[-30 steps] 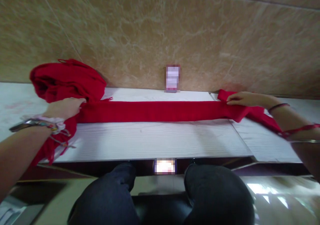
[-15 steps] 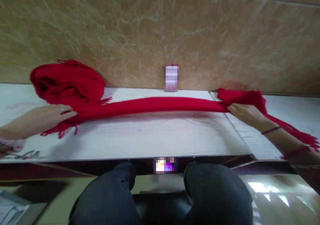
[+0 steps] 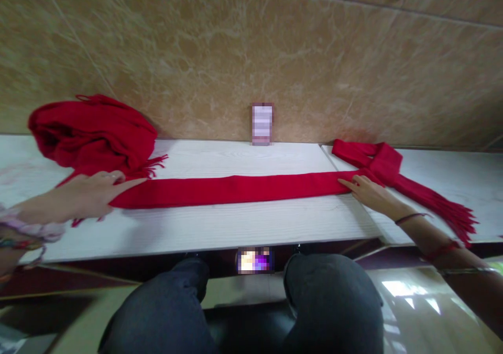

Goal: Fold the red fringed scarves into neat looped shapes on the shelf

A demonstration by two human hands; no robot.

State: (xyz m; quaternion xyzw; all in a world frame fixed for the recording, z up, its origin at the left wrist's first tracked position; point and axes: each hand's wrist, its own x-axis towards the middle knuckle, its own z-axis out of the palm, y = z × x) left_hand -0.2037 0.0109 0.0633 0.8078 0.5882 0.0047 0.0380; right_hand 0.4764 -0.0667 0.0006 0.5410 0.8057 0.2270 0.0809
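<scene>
A long folded strip of red scarf (image 3: pixel 236 190) lies flat across the white tabletop in front of me. At its left end rests my left hand (image 3: pixel 84 194), with the index finger stretched out on the cloth; some of its other fingers are hidden. My right hand (image 3: pixel 371 192) touches the strip's right part, index finger extended along it and not wrapped round it. Beyond that hand, the scarf's fringed tail (image 3: pixel 436 202) bends back and trails toward the right. Behind my left hand sits a bunched red scarf (image 3: pixel 94 134) with fringe showing.
A brown marbled tile wall (image 3: pixel 236 55) borders the back of the white tabletop (image 3: pixel 236 223). Against it, near the middle, stands a small blurred card-like object (image 3: pixel 262 123). A blurred bright-screened item (image 3: pixel 254 261) is by the table's front edge, between my knees.
The strip, held raised and slightly arched before, has come down flat and nearer to me. Both hands have loosened from a grip to outstretched index fingers on it. The view has shifted slightly.
</scene>
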